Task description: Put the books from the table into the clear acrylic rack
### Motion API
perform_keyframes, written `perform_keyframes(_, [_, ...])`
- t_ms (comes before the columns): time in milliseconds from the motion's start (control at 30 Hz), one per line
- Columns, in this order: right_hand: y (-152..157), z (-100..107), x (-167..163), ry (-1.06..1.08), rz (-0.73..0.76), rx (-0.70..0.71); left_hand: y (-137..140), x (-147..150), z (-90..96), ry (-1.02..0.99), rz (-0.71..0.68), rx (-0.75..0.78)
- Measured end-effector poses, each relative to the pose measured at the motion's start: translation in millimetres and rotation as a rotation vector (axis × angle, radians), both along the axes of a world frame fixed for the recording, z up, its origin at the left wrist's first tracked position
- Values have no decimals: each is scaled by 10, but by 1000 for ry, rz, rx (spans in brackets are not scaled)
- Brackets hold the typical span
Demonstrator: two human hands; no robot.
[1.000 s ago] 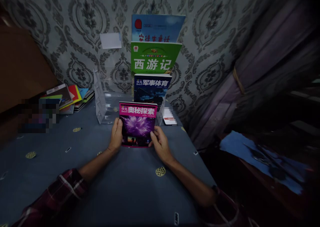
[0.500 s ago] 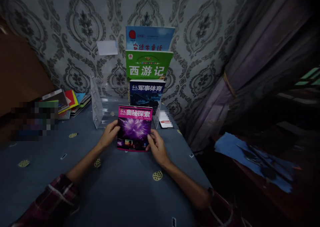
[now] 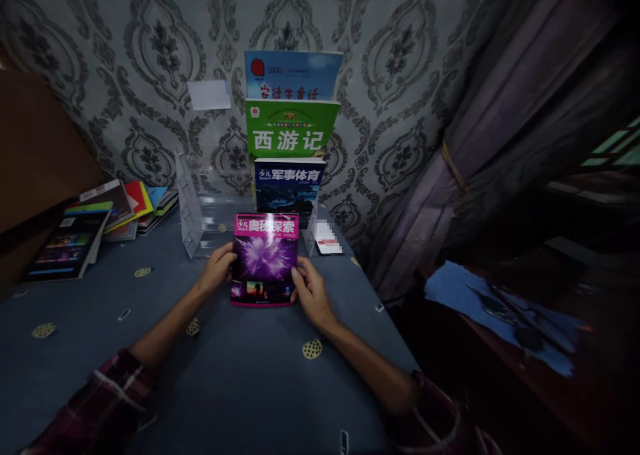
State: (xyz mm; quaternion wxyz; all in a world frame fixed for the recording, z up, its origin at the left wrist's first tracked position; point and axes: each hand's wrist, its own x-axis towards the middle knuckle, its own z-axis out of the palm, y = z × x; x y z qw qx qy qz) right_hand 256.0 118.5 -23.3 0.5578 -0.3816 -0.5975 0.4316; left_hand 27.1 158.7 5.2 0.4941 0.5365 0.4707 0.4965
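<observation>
A book with a pink and purple cover (image 3: 267, 258) is held between my two hands, its front facing me. My left hand (image 3: 219, 268) grips its left edge, and my right hand (image 3: 311, 288) grips its lower right edge. Just behind it stands a clear tiered display rack (image 3: 190, 208). On the rack's right side, a dark blue book (image 3: 287, 188), a green book (image 3: 290, 131) and a light blue book (image 3: 293, 75) rise one behind another. The purple book hides the foot of the dark blue one.
Several books (image 3: 120, 205) lie piled at the left, with a dark-covered book (image 3: 67, 241) in front. A white card (image 3: 209, 95) shows above the rack's left side. A partly blurred card or phone (image 3: 329, 237) lies right of the rack. A curtain (image 3: 425, 195) hangs beyond the table's right edge.
The purple book has tilted back a little, and glare now shows on its cover. Both hands keep their hold. The whole view has shifted slightly.
</observation>
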Motion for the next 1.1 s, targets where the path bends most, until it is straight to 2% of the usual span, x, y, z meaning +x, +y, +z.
perform_keyframes(367, [16,2,34,-12,-10,8,4,47,-24,-14,-2,10])
perform_keyframes(767, [-6,12,43,-59,-38,51,-82,114,-85,-66,5,231])
perform_keyframes(1100, [3,-20,57,-131,-61,97,-67,75,-253,-30,-54,298])
